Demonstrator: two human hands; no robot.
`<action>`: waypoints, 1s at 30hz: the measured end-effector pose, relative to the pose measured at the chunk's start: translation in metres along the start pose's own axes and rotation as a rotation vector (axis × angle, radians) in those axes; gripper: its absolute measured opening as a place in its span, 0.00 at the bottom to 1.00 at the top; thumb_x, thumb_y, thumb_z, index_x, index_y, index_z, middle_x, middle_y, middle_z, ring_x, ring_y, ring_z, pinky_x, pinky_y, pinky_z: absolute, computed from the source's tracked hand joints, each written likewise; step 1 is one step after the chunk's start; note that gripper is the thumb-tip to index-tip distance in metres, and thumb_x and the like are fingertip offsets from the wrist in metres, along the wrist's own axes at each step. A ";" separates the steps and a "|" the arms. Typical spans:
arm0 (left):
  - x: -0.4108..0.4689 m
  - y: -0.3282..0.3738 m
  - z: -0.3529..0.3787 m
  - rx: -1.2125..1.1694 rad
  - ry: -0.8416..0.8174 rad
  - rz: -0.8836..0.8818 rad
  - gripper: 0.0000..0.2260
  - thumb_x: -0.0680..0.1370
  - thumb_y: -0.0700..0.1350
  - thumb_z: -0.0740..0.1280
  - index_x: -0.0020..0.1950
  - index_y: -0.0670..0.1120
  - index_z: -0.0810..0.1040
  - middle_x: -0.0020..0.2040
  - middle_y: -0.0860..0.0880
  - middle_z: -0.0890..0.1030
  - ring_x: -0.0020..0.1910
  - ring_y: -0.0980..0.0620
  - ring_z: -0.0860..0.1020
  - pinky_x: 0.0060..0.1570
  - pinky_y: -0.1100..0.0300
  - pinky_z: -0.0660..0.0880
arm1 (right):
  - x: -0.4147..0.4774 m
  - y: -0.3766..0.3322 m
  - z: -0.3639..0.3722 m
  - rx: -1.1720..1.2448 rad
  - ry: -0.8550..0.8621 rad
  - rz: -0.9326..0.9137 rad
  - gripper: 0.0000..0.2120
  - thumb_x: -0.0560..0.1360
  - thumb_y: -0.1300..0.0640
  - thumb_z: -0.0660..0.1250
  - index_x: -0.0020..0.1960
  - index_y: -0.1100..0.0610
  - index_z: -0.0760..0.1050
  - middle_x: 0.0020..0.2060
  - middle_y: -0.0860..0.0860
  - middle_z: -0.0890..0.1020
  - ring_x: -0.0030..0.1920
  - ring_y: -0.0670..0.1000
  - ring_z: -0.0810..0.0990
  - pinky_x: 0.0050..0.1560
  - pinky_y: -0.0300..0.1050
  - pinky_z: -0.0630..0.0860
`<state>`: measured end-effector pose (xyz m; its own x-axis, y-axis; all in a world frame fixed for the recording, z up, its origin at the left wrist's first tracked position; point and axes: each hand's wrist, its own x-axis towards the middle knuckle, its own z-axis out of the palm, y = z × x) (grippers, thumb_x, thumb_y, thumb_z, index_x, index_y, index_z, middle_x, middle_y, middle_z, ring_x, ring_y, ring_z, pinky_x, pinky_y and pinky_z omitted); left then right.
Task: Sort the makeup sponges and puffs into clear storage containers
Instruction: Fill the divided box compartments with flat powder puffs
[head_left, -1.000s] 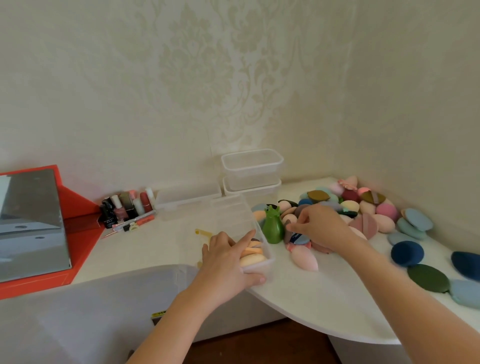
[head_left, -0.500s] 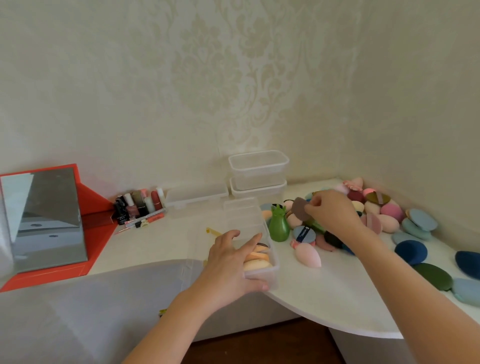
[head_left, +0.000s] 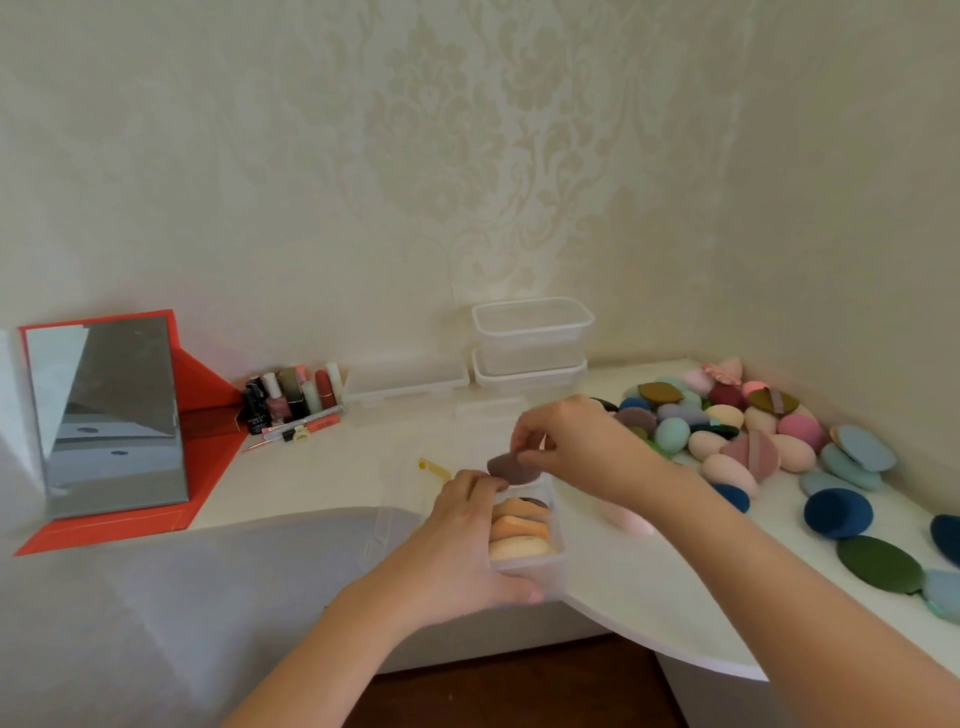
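Above clear container (head_left: 554, 564), mauve puff (head_left: 506, 466) pinched in right hand (head_left: 574, 441)

Left hand (head_left: 462, 545) grips container (head_left: 553, 569); right hand (head_left: 576, 441) pinches puff (head_left: 505, 466).

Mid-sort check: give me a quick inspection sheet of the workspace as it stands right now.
Surface: white table with a curved front edge.
Job's things: clear container at the table's front edge, holding peach puffs; mauve puff just above it; loose pile of sponges and puffs at right; two stacked containers by the back wall, which look empty.
Clutter: cosmetics bottles and a mirror in a red stand at left.
Hands: left hand grips the clear container; right hand pinches the mauve puff.
Cables: nothing seen.
Surroundings: patterned wallpaper in a room corner; grey fabric at front left.
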<state>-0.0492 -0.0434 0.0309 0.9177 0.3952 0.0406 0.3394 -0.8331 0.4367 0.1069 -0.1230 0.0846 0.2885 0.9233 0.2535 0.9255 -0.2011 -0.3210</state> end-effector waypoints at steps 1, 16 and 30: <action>-0.001 0.000 -0.001 -0.026 0.002 -0.001 0.45 0.64 0.63 0.73 0.73 0.55 0.52 0.66 0.60 0.56 0.63 0.61 0.63 0.61 0.63 0.66 | 0.002 -0.002 0.006 -0.051 -0.037 0.007 0.07 0.74 0.56 0.67 0.50 0.51 0.82 0.45 0.48 0.84 0.47 0.47 0.80 0.46 0.40 0.75; 0.018 0.002 -0.022 0.124 -0.227 -0.021 0.43 0.63 0.67 0.73 0.71 0.54 0.60 0.66 0.55 0.66 0.65 0.55 0.63 0.63 0.59 0.64 | 0.001 0.024 0.005 0.140 -0.058 0.071 0.07 0.76 0.54 0.65 0.49 0.50 0.83 0.41 0.43 0.84 0.37 0.39 0.77 0.36 0.27 0.70; 0.026 0.008 -0.021 0.138 -0.294 -0.010 0.39 0.67 0.65 0.70 0.72 0.57 0.56 0.65 0.56 0.63 0.62 0.56 0.59 0.67 0.55 0.57 | -0.031 0.115 0.005 -0.070 -0.134 0.224 0.15 0.71 0.49 0.72 0.58 0.42 0.78 0.43 0.41 0.79 0.38 0.42 0.75 0.33 0.33 0.66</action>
<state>-0.0272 -0.0324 0.0541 0.9277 0.2912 -0.2334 0.3547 -0.8826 0.3086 0.2031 -0.1730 0.0356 0.4574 0.8873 0.0591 0.8582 -0.4231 -0.2908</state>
